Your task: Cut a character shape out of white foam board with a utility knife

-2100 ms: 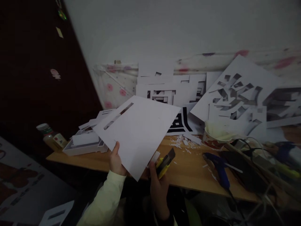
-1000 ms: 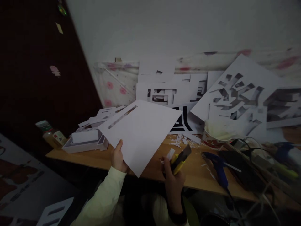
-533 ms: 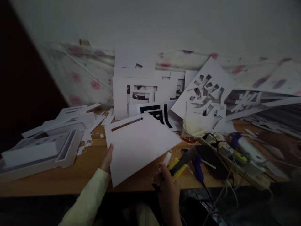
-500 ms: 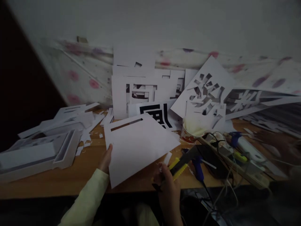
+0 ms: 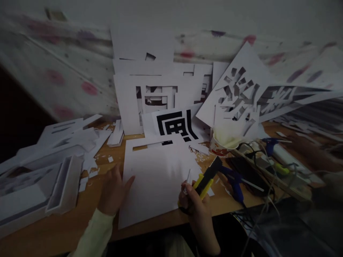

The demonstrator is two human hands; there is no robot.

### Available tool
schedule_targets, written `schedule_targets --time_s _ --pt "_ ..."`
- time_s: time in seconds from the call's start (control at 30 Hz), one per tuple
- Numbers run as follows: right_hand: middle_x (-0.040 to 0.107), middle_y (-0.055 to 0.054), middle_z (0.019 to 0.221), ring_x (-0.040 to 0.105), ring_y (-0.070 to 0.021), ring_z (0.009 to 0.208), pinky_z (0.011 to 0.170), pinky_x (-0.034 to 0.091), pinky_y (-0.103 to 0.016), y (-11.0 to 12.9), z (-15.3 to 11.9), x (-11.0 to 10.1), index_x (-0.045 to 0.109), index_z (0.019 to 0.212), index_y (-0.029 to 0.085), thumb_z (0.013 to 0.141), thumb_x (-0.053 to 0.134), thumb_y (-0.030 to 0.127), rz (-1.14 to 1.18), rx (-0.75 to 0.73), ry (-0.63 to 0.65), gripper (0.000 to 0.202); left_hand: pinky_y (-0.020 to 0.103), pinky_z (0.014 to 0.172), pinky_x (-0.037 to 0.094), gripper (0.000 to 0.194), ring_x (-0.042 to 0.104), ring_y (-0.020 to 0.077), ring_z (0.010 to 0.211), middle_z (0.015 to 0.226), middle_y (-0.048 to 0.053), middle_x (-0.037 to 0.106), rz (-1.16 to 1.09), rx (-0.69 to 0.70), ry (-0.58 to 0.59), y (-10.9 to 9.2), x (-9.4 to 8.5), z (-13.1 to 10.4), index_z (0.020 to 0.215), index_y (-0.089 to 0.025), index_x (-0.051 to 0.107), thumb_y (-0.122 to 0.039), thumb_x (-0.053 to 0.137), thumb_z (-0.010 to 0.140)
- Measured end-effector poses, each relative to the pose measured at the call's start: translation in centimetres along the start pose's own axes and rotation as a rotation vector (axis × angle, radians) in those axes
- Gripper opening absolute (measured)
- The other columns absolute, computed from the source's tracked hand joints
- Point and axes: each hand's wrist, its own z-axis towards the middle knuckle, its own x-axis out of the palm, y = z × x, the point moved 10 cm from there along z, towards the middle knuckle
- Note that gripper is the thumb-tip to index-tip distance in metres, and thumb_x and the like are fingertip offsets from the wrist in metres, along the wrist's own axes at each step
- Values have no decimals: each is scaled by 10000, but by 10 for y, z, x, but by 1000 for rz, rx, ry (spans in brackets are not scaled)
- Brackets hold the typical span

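A white sheet of board with a long narrow slot near its far edge lies on the table in front of me. My left hand is at its left edge, fingers apart, with the thumb over the edge. In my right hand, held above the sheet's right side, is a yellow and black utility knife. A small white strip sticks up at the same hand's fingertips. Just beyond the sheet leans a paper printed with a bold black character.
Cut-out boards lean against the wall. White box-like pieces and scraps fill the left. To the right are a paper cup, a blue glue gun, a power strip, cables and another person's hand.
The sheet has come down from a tilted, raised position onto the table and turned. My left hand has let go of its edge. The knife stays in my right hand.
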Motion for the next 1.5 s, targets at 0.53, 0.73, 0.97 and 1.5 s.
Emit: schedule_targets --time_s 0.53,0.73,0.97,1.5 --pt "446 76 439 370 -56 407 413 287 -183 -9 -5 13 513 613 185 640 817 544 -16 50 32 472 308 835 568 283 701 227 925 1026 74 760 -134 453 539 -66 114 -111 1101 -309 769 -210 671 854" --pt "473 54 448 400 -69 422 440 317 -200 -18 -2 25 532 596 179 655 800 561 3 115 77 471 312 807 562 232 690 217 917 995 35 762 -121 440 400 -52 103 -103 1001 -340 793 -200 672 860" --pt "471 48 438 389 -61 413 440 290 -200 -25 6 16 536 569 164 682 772 597 -40 106 68 505 320 779 563 101 691 215 840 894 47 764 -194 135 465 -33 121 -92 800 -267 802 -336 729 812" --pt "454 65 444 388 -70 426 422 304 -218 -5 13 -20 597 654 163 575 806 654 -226 0 -21 540 266 731 506 337 605 167 756 832 59 696 -359 -154 903 -17 180 -121 920 -152 777 -460 659 849"
